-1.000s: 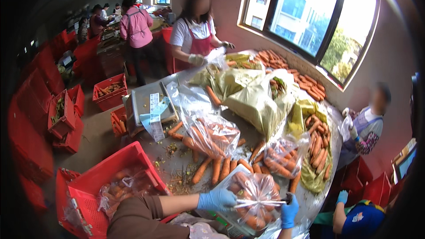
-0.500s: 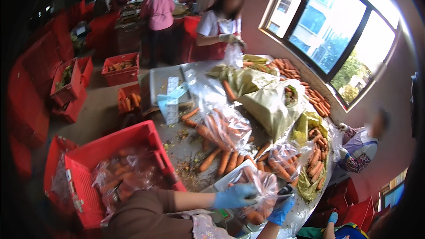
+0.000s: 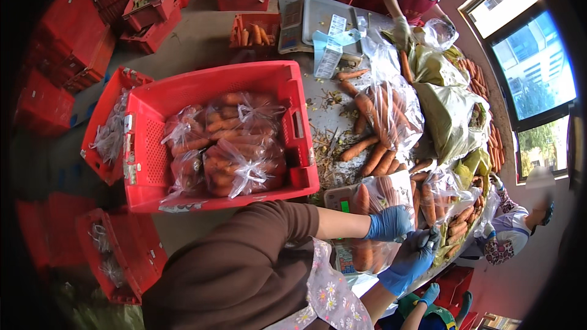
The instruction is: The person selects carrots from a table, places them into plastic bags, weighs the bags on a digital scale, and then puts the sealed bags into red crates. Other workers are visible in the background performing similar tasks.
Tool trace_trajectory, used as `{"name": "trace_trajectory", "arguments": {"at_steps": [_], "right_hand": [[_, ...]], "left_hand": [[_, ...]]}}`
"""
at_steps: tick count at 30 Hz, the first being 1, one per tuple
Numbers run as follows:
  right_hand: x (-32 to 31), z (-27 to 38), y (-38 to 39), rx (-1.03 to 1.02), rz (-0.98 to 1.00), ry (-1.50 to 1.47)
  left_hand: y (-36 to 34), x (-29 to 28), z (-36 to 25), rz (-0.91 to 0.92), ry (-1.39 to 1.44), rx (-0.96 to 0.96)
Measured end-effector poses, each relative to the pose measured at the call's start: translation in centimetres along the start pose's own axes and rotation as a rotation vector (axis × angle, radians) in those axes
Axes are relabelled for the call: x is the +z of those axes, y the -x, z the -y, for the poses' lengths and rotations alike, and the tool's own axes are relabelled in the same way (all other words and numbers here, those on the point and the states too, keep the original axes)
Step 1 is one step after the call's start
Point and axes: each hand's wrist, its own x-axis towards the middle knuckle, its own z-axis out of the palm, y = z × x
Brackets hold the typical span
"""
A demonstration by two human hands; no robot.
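Observation:
My left hand [image 3: 390, 223], in a blue glove, is closed on the gathered neck of a clear plastic bag of carrots [image 3: 363, 255]. The bag rests on a scale [image 3: 343, 198] with a lit green display and a keypad. Close beside it, my right hand [image 3: 414, 255], also blue-gloved, has its fingers curled shut at the bag's neck. What lies within those fingers is hidden. Just beyond my hands are another clear bag of carrots [image 3: 437, 195] and several loose carrots [image 3: 379, 162]. A larger open clear bag [image 3: 391, 113] with carrots lies further back.
Left of the table stands a red crate [image 3: 143, 165] holding several tied carrot bags [image 3: 244, 162]. Further off are a metal tray [image 3: 327, 21], a blue-and-white paper box [image 3: 330, 46] and pale sacks [image 3: 452, 119]. Co-workers stand at the far side and right; another's gloved hand [image 3: 430, 293] is nearby.
The view has swung left and downward, bringing the red crate fully into sight. My hands have come closer together at the bag's neck. The far co-worker's hand now reaches onto the sacks.

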Motion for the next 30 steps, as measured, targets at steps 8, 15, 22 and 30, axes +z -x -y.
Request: {"name": "trace_trajectory", "arguments": {"at_steps": [8,15,22,30], "right_hand": [[10.8,-0.7,3.8,0.235,0.358,-0.085],[9.6,-1.7,2.7,0.343,0.419,0.389],[-2.5,-4.9,1.1,0.478,0.180,0.454],[-3.5,-4.7,3.0,0.585,0.119,0.479]], "left_hand": [[5.9,-16.9,-0.1,-0.111,0.001,-0.240],[15.2,-31.8,4.5,-0.018,-0.484,-0.424],[25.3,-42.9,11.2,0.056,-0.379,-0.719],[38.7,-47.3,15.9,0.213,-0.860,-1.543]]}}
